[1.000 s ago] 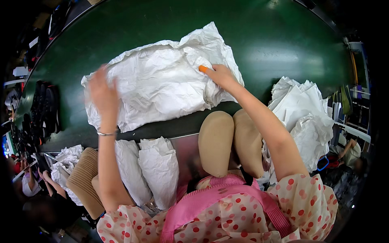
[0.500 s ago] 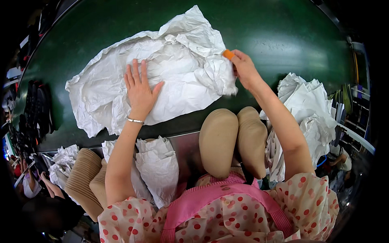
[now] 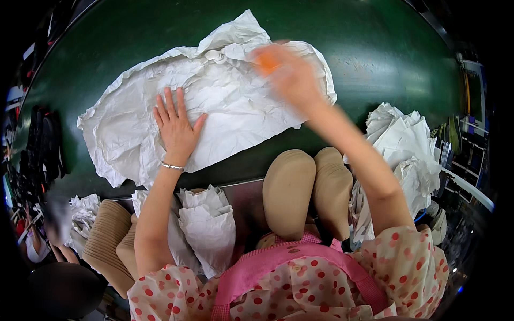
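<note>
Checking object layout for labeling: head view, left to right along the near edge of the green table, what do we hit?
Small crumpled paper wad → ribbed tan shoe forms → white paper stuffing bundles → two smooth beige shoe forms → pile of crumpled white paper.

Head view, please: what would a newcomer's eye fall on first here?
A big crumpled white sheet spread over the green table draws the eye first, with the left hand flat on it, fingers spread. The right hand, motion-blurred with something orange at its fingertips, sweeps over the sheet's far right part. Near the body, two tan shoe forms stand at the table's edge, with stuffed white paper to their left.
</note>
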Motion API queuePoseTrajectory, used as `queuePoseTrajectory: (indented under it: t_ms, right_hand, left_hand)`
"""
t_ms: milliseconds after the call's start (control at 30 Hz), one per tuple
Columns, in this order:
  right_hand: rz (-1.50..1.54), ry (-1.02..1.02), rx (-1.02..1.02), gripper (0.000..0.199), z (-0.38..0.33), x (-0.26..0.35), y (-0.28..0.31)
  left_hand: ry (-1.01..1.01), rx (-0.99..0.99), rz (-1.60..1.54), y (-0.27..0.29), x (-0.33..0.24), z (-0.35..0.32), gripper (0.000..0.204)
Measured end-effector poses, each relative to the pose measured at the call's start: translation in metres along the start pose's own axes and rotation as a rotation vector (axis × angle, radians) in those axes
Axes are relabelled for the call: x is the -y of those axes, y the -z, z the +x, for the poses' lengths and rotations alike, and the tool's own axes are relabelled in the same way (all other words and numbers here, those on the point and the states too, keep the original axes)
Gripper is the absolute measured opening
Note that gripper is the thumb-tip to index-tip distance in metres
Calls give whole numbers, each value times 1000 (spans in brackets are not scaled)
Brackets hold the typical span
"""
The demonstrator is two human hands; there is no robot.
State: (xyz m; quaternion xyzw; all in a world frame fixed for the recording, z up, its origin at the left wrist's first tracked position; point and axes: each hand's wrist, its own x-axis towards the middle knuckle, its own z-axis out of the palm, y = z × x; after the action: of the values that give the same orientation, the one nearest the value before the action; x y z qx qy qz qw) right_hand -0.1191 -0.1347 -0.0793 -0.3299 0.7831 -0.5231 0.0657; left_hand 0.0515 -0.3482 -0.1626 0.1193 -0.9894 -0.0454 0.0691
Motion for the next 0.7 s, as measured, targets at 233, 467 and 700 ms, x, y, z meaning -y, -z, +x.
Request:
queuePoseTrajectory:
  t_ms: [233,467,700]
  right_hand:
    - [-643,264,215,53,-4,-77,-59]
    - [-742,257,280,50,-6,-112,13]
    - [-738,527,296,38,17,-27,-33]
  left_hand:
    - [18,22,-33,3,6,1,81]
    - [127,82,-15,2,13,-8,83]
    - [245,197,34,16,14,-4,83]
